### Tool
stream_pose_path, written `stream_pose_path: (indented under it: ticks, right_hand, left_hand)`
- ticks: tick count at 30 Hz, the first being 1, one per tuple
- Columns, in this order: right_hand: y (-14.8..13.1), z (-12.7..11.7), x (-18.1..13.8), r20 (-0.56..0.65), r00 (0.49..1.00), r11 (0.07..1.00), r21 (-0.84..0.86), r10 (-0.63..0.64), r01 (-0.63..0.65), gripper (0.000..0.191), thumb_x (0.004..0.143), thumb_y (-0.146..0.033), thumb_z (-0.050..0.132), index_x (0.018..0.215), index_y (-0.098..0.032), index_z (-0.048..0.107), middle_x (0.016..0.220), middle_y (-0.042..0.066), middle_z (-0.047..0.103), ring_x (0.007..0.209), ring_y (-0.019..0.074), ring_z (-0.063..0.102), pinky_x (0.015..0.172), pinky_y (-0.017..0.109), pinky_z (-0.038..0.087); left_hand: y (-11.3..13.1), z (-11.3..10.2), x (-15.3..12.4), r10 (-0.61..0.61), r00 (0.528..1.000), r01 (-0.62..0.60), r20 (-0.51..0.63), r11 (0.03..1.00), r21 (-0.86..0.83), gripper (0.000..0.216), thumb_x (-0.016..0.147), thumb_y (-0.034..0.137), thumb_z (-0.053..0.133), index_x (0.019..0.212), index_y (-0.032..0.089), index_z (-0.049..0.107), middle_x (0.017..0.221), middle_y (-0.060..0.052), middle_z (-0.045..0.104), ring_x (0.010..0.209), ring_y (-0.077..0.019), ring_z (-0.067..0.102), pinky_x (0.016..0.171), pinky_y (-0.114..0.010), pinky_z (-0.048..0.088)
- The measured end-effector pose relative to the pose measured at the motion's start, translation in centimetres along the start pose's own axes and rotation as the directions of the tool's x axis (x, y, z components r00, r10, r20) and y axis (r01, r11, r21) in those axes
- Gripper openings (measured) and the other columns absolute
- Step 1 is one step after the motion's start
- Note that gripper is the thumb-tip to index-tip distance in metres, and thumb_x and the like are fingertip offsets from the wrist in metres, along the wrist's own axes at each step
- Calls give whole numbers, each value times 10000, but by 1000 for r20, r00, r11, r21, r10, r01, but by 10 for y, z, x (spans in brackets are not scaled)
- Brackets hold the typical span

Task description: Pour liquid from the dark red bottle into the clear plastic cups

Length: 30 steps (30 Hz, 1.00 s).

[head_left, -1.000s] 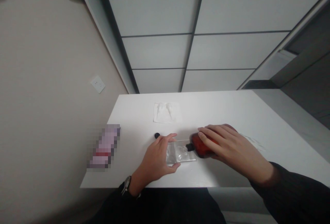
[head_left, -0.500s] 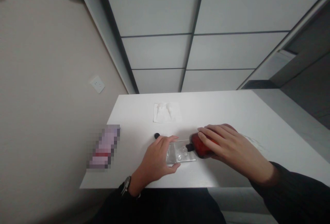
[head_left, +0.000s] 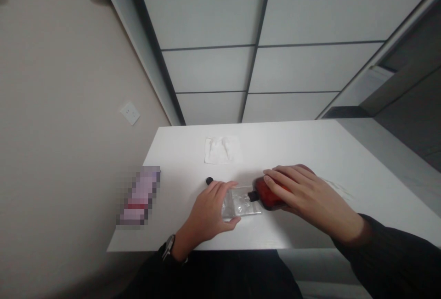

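My right hand [head_left: 299, 188] is wrapped round a dark red bottle [head_left: 270, 193] and holds it tipped over to the left. The bottle's black neck [head_left: 253, 196] points at a clear plastic box [head_left: 246, 203] on the table, just above its right part. My left hand [head_left: 210, 211] grips the left part of that box, thumb on the near side and fingers on the far side, and covers some of it. A small round black cap [head_left: 209, 181] lies beside my left fingers. Whether liquid is flowing is too small to tell.
A folded white tissue [head_left: 218, 150] lies toward the back of the white table [head_left: 285, 143]. On the left edge is a pixelated pinkish item [head_left: 139, 195]. White panels [head_left: 213, 69] stand behind the table, and a wall with a socket [head_left: 130, 113] is at the left.
Almost nothing differs. Both hands, the bottle and the box keep their places, with only a very slight shift of the whole view.
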State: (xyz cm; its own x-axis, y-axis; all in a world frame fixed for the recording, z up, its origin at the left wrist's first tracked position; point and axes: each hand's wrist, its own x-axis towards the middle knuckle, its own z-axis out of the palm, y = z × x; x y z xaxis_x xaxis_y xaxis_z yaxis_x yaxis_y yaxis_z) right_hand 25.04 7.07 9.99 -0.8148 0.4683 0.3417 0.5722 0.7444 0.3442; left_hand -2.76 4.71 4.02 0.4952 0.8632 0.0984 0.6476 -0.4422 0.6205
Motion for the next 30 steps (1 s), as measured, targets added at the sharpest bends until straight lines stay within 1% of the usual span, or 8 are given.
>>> stream_pose_path:
  ticks: [10,14,18,20,26,30]
  right_hand:
    - [1,0,-2,8,1000,1000,24,5,-6,310,932,-32,577,1211,-139,660,1187,137,769,1084,300,689,895,434,558]
    - [1,-1,-1,2,1000,1000,23,-3,3,309,935,-29,567,1212,-128,661,1178,138,771,1077,300,690,888,431,557]
    - [1,-2,1,-19,1000,1000,-3,-3,3,292,947,-22,525,1183,-124,664,1160,131,778,1050,295,693,872,420,558]
    - [1,-2,1,-20,1000,1000,-10,-2,2,300,950,-19,512,1185,-129,663,1154,129,779,1054,289,693,873,413,555]
    - [0,-3,1,-6,1000,1000,-11,-7,7,314,941,-13,518,1195,-132,657,1149,133,779,1054,292,693,870,417,550]
    - [1,-3,2,-18,1000,1000,-22,-5,5,322,940,-5,505,1191,-141,654,1148,118,783,1051,284,692,880,409,547]
  left_hand:
    - [0,0,0,-10,1000,10,-1,1000,-1,757,735,201,841,1399,231,477,1370,-110,655,1251,-341,615,1082,-533,525]
    - [0,-1,0,-1,1000,1,-9,1000,6,666,744,226,834,1335,233,528,1308,-100,676,1225,-340,627,1052,-520,541]
    - [0,-1,1,33,999,-32,-15,999,4,535,751,212,827,1222,235,575,1240,-76,699,1173,-319,643,1037,-495,540]
    - [0,-1,1,45,999,-45,-15,999,3,508,757,199,824,1200,236,578,1236,-68,701,1168,-311,642,1037,-485,535]
    - [0,-1,1,50,999,-50,-14,999,-1,524,749,194,846,1195,225,573,1239,-74,699,1166,-309,636,1036,-482,530]
    - [0,-2,1,54,998,-54,-15,999,-2,529,751,188,851,1197,228,571,1235,-70,699,1161,-305,639,1037,-476,530]
